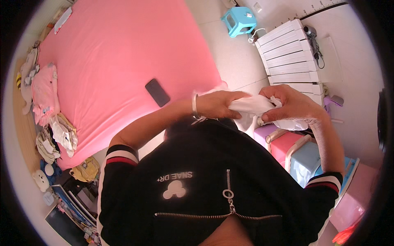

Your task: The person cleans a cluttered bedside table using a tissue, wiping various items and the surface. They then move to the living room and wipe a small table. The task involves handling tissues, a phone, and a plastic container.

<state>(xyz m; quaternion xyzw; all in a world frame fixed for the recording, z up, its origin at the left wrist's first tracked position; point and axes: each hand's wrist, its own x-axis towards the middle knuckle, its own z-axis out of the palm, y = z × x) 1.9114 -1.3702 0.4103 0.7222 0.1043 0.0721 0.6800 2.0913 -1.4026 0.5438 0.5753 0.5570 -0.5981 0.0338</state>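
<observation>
Between my two hands, in front of my waist, is a bunched white cloth (251, 104) with loose folds hanging below. My left hand (217, 104), with a silver bangle at the wrist, pinches its left end between thumb and fingers. At the other end my right hand (289, 103) grips the cloth, its thumb near the gathered edge. More white fabric (291, 124) hangs under the right hand. What kind of cloth it is cannot be told. Left of my left hand, a dark smartphone (157, 92) lies on the pink bedsheet (132, 46).
Plastic drawers (303, 156) in several colours stand close below my right forearm. A white radiator (289, 55) lines the wall, with a hair dryer (311, 33) beside it. A blue stool (240, 21) stands on the floor. Folded clothes (63, 133) and a pink pillow (45, 92) edge the bed.
</observation>
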